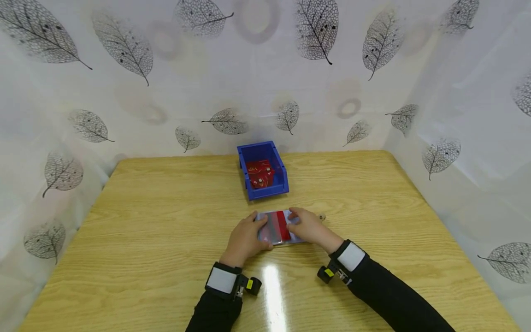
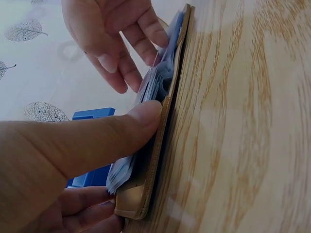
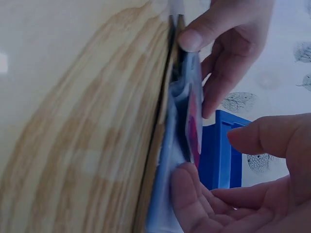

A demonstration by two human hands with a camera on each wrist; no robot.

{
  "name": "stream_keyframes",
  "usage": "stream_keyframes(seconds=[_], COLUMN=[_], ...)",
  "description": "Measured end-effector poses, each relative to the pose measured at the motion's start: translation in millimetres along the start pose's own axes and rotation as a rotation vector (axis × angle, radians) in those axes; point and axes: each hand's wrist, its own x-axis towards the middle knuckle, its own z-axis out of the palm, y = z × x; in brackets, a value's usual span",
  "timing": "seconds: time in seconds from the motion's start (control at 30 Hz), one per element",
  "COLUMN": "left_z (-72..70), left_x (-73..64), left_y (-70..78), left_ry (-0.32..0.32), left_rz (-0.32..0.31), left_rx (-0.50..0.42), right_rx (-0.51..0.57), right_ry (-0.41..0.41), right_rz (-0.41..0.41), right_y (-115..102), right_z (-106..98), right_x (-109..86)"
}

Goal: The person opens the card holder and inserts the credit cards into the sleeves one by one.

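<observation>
A card holder lies spread on the table, with clear plastic sleeves inside a tan cover. A red card shows in the sleeves. My left hand grips the holder's left part, thumb on the near edge and fingers at the far side. On the right, my right hand touches the sleeves with its fingertips. Its thumb stands apart from them, as the right wrist view shows.
Beyond the card holder stands a blue bin holding several red cards printed "VIP". The wooden table meets a leaf-patterned curtain at the back and sides.
</observation>
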Motion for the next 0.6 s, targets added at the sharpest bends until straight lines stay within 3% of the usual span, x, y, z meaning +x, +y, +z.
stream_keyframes(seconds=[0.1,0.2,0.4,0.6], left_z=[0.2,0.4,2.3,2.4], left_x=[0.1,0.7,2.4,2.3], left_y=[0.1,-0.2,-1.8,-3.0], left_ry=[-0.001,-0.001,-0.002,0.001], left_rz=[0.000,0.000,0.017,0.039], left_rx=[0.000,0.005,0.026,0.051], right_rx=[0.152,0.222,0.186,0.021], right_ry=[-0.055,-0.079,-0.054,0.015], right_rz=[0.036,0.044,-0.028,-0.108], right_y=[0,-1,-4,-11], right_z=[-2,-1,6,14], right_x=[-2.7,-3.5,-1.0,1.4])
